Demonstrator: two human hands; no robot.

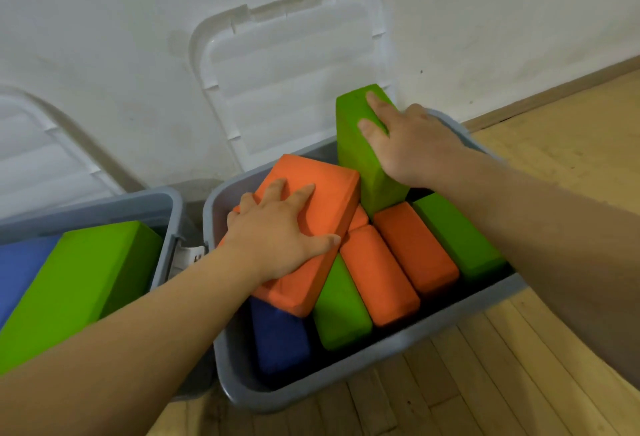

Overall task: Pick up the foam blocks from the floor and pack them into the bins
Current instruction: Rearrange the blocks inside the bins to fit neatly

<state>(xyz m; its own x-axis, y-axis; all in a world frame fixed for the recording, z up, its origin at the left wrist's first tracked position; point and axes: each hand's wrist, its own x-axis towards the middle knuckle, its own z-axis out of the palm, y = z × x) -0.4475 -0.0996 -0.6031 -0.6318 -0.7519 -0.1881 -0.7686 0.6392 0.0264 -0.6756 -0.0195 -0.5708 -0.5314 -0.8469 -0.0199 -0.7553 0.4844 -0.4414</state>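
**Both hands on blocks in the right bin**

The left hand [277,231] lies flat with fingers spread, pressing on an orange block [322,186]. That block rests tilted across the packed blocks [381,276] in the right bin [311,390]. The right hand [415,145] grips a green block [356,155] standing on end at the bin's far side, thumb on its near face. The left bin [121,205], just beside, holds green and blue blocks. A clear lid [294,65] leans on the wall.

Grey bin [329,382] packed nearly full; tilted orange block [329,186] and upright green block [356,155] jut above its rim; floor [485,366] before it open.
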